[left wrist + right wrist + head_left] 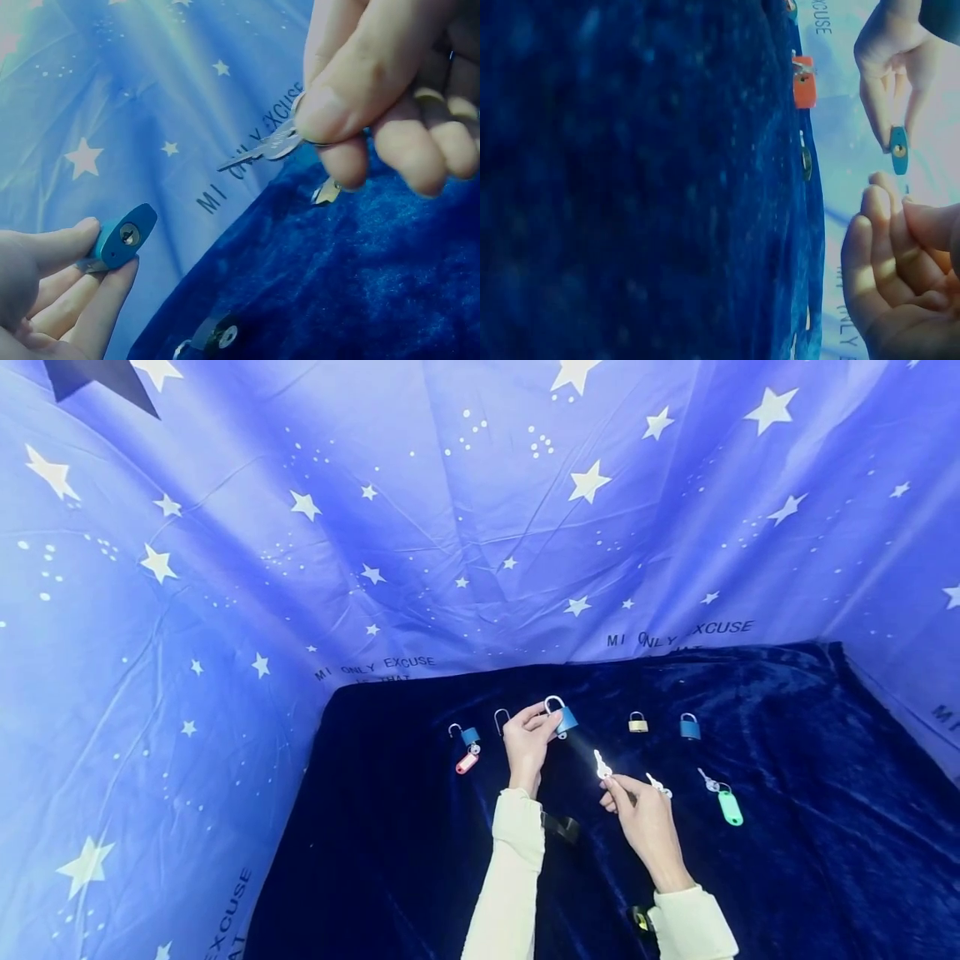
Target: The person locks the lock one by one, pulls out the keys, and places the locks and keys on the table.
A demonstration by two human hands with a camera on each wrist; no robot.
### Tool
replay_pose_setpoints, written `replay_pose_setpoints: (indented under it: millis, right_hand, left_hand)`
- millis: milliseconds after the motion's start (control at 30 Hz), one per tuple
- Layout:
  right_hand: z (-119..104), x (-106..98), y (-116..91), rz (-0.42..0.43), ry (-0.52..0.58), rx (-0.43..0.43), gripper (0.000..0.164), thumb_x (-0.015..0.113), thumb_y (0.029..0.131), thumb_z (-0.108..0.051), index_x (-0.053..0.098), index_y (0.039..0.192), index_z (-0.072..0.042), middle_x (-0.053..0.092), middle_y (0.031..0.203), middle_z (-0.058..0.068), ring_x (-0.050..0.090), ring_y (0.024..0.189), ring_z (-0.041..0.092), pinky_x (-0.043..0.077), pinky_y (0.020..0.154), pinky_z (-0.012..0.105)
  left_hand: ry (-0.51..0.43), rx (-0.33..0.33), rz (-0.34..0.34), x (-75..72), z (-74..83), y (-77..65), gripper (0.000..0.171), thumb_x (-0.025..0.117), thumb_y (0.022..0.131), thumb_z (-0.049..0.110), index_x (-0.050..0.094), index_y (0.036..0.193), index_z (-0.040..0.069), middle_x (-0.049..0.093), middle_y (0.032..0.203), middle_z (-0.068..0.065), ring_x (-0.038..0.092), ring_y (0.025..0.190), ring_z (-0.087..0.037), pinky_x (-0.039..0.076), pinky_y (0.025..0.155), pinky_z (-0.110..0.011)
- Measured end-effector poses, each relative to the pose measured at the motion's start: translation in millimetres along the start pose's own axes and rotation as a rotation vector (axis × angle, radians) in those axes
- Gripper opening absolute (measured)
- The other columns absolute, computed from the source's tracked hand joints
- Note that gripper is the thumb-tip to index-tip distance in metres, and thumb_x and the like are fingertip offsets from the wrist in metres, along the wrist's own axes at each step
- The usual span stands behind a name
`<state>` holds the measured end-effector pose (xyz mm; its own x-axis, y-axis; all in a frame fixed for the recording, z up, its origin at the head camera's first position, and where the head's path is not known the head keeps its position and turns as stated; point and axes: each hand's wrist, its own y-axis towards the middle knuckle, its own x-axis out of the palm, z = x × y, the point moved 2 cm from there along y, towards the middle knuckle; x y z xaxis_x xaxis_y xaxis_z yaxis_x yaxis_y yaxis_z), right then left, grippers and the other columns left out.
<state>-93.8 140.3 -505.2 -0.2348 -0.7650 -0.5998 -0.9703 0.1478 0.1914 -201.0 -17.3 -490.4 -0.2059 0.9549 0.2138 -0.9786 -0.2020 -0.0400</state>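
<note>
My left hand [527, 743] holds a blue padlock [567, 720] by its body, between thumb and fingers. The padlock's silver shackle points up and away, and the keyhole on its underside [129, 235] faces the left wrist camera. Lower and to the right, my right hand [647, 822] pinches a silver key [602, 766] between thumb and forefinger. In the left wrist view the key [259, 154] points toward the padlock, with a gap between them. My right hand's fingers [889, 255] mostly hide the key in the right wrist view.
Left on the dark blue cloth [390, 827] lies an open blue padlock [469, 736] with keys and a red tag [467, 764]. Another shackle [501, 720] shows behind my left hand. A brass padlock [638, 723], a blue padlock [690, 727] and a green-tagged key [709, 781] lie right.
</note>
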Motion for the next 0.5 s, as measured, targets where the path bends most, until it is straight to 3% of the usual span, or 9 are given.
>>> replay_pose_setpoints:
  millis: [233,300,433,500]
  right_hand:
    - [6.8,-3.7,2.4,-0.08,-0.036,0.038,0.019,0.06,0.1,-0.014,0.075,0.091,-0.007,0.07,0.068,-0.005,0.064,0.063,0.007,0.049,0.067,0.024]
    - [9.0,-4.8,3.1,-0.11,-0.036,0.064,0.019,0.059,0.099,-0.013,0.074,0.09,-0.006,0.07,0.068,-0.004,0.064,0.061,0.007,0.05,0.066,0.024]
    - [14.2,-6.4,4.1,-0.182,-0.019,0.137,0.02,0.058,0.1,-0.011,0.074,0.089,-0.004,0.071,0.068,0.0,0.063,0.06,0.008,0.049,0.061,0.02]
    - [17.2,-6.0,5.1,-0.212,-0.006,0.166,0.02,0.058,0.099,-0.01,0.074,0.089,-0.003,0.07,0.068,0.001,0.062,0.059,0.008,0.049,0.058,0.019]
  left_hand:
    - [0.121,-0.027,-0.035,10.6,-4.1,8.8,0.038,0.08,0.081,0.007,0.069,0.116,-0.003,0.076,0.086,-0.013,0.073,0.073,-0.028,0.06,0.077,-0.047]
    - [0.163,-0.02,-0.051,14.0,-6.3,12.1,0.038,0.08,0.081,0.007,0.07,0.116,-0.003,0.076,0.086,-0.012,0.072,0.07,-0.026,0.059,0.076,-0.047]
    - [0.23,-0.001,-0.073,20.2,-11.7,18.3,0.038,0.08,0.08,0.005,0.069,0.115,-0.005,0.076,0.086,-0.015,0.069,0.065,-0.013,0.06,0.068,-0.035]
    - [0.261,0.006,-0.077,23.7,-14.5,20.6,0.036,0.08,0.08,0.004,0.07,0.113,-0.005,0.076,0.086,-0.016,0.069,0.064,-0.013,0.059,0.064,-0.029]
